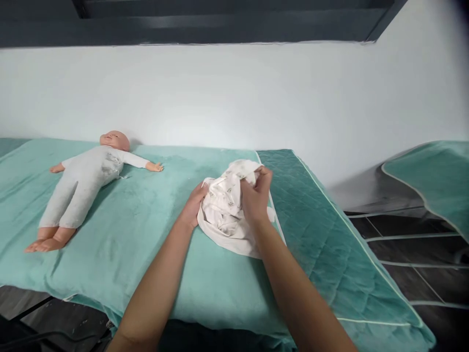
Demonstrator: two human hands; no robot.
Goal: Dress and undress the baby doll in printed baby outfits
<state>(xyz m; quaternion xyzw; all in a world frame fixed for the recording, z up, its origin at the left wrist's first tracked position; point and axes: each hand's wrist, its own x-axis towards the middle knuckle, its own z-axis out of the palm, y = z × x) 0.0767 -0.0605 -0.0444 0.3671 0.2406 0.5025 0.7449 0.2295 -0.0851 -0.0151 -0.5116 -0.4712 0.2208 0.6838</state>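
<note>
A bunched white cloth garment [225, 208] with a small dark print is held between my two hands, just over the green bed cover. My left hand [196, 203] grips its left edge, the thumb on top of the fabric. On the other side my right hand [256, 193] pinches the upper right part, fingers bent into the folds. What kind of garment it is cannot be made out. Off to the left lies a baby doll [90, 171] on its back, with a white cloth body, arms spread and bare feet.
The green quilted mattress cover [330, 264] stretches under everything, with pale piping along its edge. A white wall [227, 98] rises behind it, below a dark overhead frame [227, 29]. At the right, metal slats [414, 238] and a folded-back green pad [436, 176] show.
</note>
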